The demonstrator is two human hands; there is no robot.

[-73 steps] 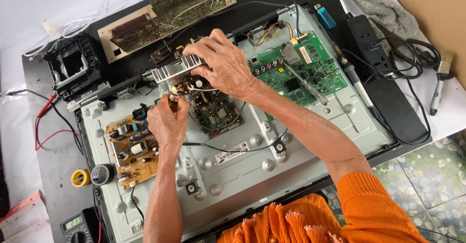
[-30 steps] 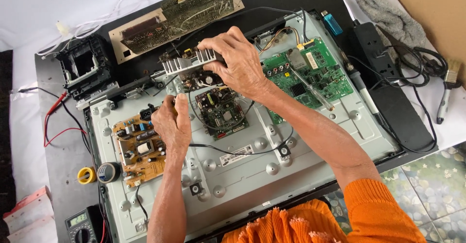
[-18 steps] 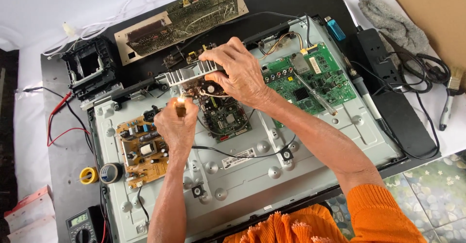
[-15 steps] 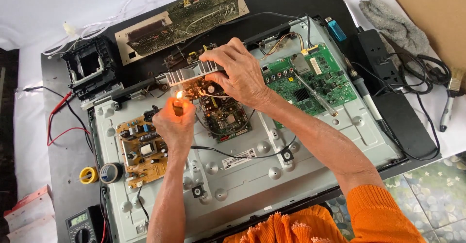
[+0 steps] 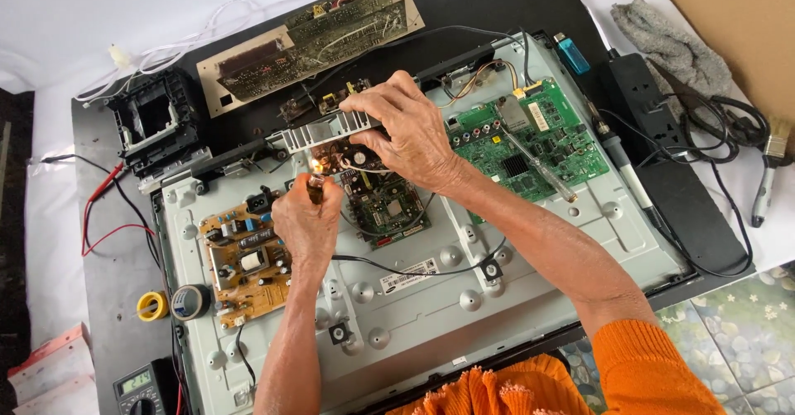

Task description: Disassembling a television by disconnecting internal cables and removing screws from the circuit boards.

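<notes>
Aluminium heat sink (image 5: 325,132), long axis crosswise, clamped in right hand (image 5: 406,125); left hand (image 5: 305,220), just below, grips lit lighter (image 5: 315,185).

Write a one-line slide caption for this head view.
Left hand holds a lit lighter under a finned heatsink gripped by the right hand.

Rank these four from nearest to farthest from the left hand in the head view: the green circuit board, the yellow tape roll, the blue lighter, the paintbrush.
From the left hand:
1. Yellow tape roll, to its left, near the panel's edge.
2. Green circuit board, to its right, past the right hand.
3. Blue lighter, upper right, at the panel's top corner.
4. Paintbrush, far right, on the white cloth.
</notes>
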